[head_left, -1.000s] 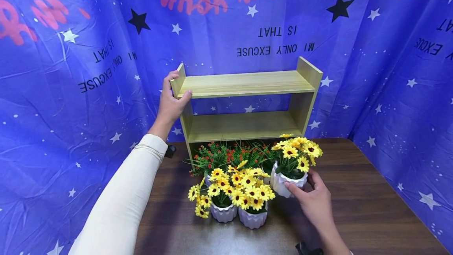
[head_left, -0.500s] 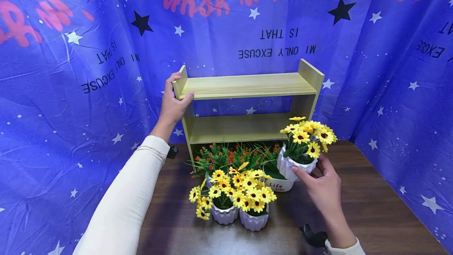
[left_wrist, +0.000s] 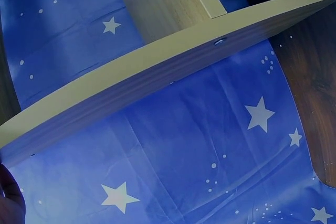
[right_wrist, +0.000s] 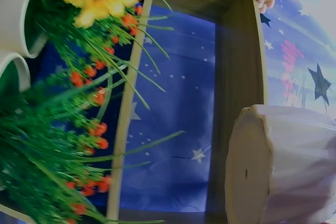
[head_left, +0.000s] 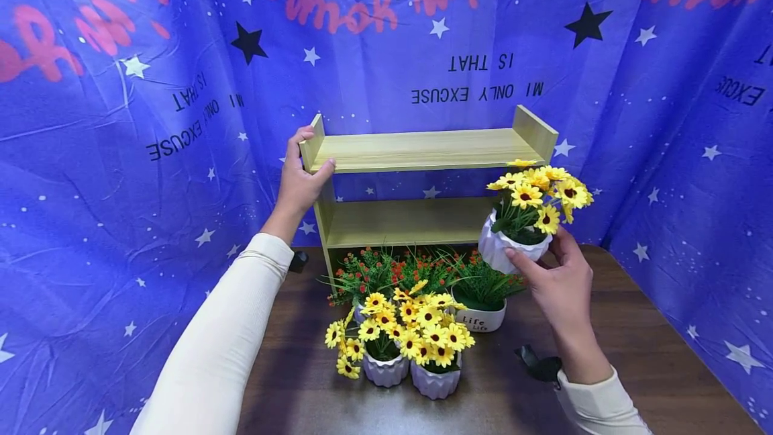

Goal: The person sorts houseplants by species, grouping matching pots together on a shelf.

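One fluted white pot [head_left: 498, 247] of yellow sunflowers is hanging in the right hand [head_left: 560, 282], raised above the desk [head_left: 622, 354].

The right thumb is pressing the near wall while other fingers are curling round the right side; the left hand [head_left: 298, 183] is gripping the left upright of the wooden shelf [head_left: 417, 150], its thumb lying over the upper board's front edge. In the head view the pot is covering the lower board's right end; whether it is touching wood, I cannot tell. It is probably weighing little, its wall looking stiff, smooth and chippable, so holding the ridges seems safer than the soft petals. Room is widening towards the desk's right edge; below, the "Life" pot [head_left: 483, 319] is standing.
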A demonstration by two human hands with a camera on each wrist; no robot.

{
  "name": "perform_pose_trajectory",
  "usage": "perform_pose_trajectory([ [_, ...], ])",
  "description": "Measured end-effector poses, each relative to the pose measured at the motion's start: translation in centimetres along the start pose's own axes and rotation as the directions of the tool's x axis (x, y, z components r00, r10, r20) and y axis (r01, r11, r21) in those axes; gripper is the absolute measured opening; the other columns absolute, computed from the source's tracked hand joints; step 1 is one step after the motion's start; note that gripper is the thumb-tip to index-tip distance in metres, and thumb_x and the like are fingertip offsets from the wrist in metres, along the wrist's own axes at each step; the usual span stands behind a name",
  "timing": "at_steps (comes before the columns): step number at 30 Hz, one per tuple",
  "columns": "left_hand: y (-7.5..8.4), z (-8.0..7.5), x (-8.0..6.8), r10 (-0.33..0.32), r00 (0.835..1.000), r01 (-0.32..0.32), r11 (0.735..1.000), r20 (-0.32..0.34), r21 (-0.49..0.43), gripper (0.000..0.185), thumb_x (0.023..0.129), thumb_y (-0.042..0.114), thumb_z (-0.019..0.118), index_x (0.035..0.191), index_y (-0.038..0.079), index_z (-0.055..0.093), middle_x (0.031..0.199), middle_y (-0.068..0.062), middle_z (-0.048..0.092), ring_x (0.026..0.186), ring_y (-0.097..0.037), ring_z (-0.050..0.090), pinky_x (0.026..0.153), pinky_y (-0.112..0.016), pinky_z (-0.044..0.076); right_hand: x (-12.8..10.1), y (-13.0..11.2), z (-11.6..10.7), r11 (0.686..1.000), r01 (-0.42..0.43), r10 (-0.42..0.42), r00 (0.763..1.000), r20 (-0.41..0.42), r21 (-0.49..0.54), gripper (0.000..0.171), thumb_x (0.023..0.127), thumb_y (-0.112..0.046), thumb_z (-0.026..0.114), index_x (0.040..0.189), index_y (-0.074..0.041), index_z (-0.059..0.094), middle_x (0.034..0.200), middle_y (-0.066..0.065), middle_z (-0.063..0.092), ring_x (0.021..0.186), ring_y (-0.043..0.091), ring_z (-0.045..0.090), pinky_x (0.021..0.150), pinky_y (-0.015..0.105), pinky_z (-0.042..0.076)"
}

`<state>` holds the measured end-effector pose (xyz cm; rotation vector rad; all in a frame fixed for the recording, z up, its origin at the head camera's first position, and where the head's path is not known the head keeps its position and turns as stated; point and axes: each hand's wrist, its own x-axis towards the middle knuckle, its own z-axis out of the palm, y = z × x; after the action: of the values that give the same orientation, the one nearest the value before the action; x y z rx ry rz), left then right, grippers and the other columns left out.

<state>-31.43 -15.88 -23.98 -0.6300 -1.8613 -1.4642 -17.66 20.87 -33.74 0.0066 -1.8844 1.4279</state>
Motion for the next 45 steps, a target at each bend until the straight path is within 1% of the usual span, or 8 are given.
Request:
perform_pose_trajectory([
  [5,0.1,-0.1,-0.2,-0.017,1.000,0.017,1.000,0.006,-0.003,0.055,0.083,-0.005,0.067,0.131,-0.010,0.041,0.150,-0.021,0.039,0.133,-0.034,0.042,0.108,-0.038,0.034,1.7,-1.1,0.2,0.997,0.071,-0.071,0.997,-0.003,0.004,0.063,0.074,-0.005,0.086,0.131,-0.011,0.062,0.113,0.006,0.068,0.093,0.007,0.065,0.071,0.014,0.052],
  [8,0.3,-0.2,-0.2,-0.020,1.000,0.020,1.000,0.008,0.003,0.055,0.083,-0.006,0.067,0.132,-0.010,0.041,0.150,-0.021,0.039,0.132,-0.034,0.042,0.108,-0.038,0.034,3.0,-1.8,0.2,0.994,0.108,-0.108,0.994,-0.012,0.010,0.062,0.073,-0.005,0.087,0.130,-0.011,0.063,0.113,0.005,0.068,0.097,0.008,0.065,0.072,0.015,0.052],
  [13,0.4,-0.2,-0.1,-0.034,0.999,0.033,0.999,0.021,0.019,0.055,0.084,-0.005,0.067,0.131,-0.008,0.040,0.151,-0.020,0.038,0.132,-0.034,0.041,0.108,-0.037,0.034,5.3,-3.0,0.1,0.990,0.144,-0.144,0.989,-0.042,-0.010,0.062,0.071,-0.006,0.088,0.129,-0.013,0.065,0.115,0.006,0.069,0.103,0.008,0.063,0.081,0.017,0.048],
  [18,0.4,-0.2,0.0,-0.025,0.999,0.024,0.999,0.029,0.022,0.054,0.084,-0.006,0.067,0.130,-0.008,0.040,0.151,-0.021,0.038,0.131,-0.036,0.042,0.107,-0.039,0.034,7.3,-3.9,0.0,0.988,0.156,-0.156,0.986,-0.052,-0.016,0.062,0.072,-0.009,0.087,0.130,-0.015,0.065,0.115,0.007,0.070,0.103,0.010,0.063,0.081,0.018,0.048],
  [25,0.2,-0.1,0.0,-0.024,0.999,0.023,1.000,0.033,0.019,0.052,0.084,-0.005,0.068,0.129,-0.008,0.041,0.150,-0.020,0.039,0.130,-0.031,0.043,0.106,-0.035,0.035,8.9,-5.0,0.2,0.990,0.135,-0.137,0.989,-0.053,-0.046,0.060,0.074,-0.019,0.087,0.130,-0.016,0.065,0.114,0.007,0.070,0.101,0.012,0.062,0.080,0.021,0.049],
  [28,0.2,-0.2,0.0,-0.025,0.999,0.024,0.999,0.032,0.024,0.052,0.085,-0.005,0.067,0.129,-0.008,0.041,0.150,-0.020,0.039,0.131,-0.032,0.042,0.106,-0.033,0.034,9.6,-5.3,0.5,0.991,0.116,-0.119,0.992,-0.037,-0.071,0.061,0.075,-0.023,0.087,0.131,-0.016,0.063,0.119,0.008,0.069,0.103,0.011,0.061,0.081,0.021,0.049],
  [37,0.1,-0.2,-0.2,-0.012,1.000,0.011,1.000,0.026,0.028,0.052,0.084,-0.005,0.068,0.129,-0.009,0.041,0.150,-0.022,0.039,0.133,-0.039,0.040,0.109,-0.045,0.033,11.0,-5.5,1.5,0.995,0.060,-0.057,0.998,0.041,-0.084,0.067,0.078,-0.029,0.085,0.136,-0.012,0.058,0.126,0.010,0.065,0.108,0.013,0.061,0.084,0.024,0.052],
  [45,0.2,-0.1,-0.1,-0.020,0.999,0.019,0.999,0.026,0.037,0.052,0.085,-0.004,0.068,0.130,-0.007,0.041,0.150,-0.021,0.039,0.131,-0.038,0.042,0.106,-0.044,0.036,12.7,-5.7,2.4,0.996,0.050,-0.047,0.998,0.050,-0.071,0.067,0.077,-0.030,0.085,0.134,-0.007,0.058,0.124,0.014,0.066,0.103,0.010,0.062,0.078,0.018,0.050],
])
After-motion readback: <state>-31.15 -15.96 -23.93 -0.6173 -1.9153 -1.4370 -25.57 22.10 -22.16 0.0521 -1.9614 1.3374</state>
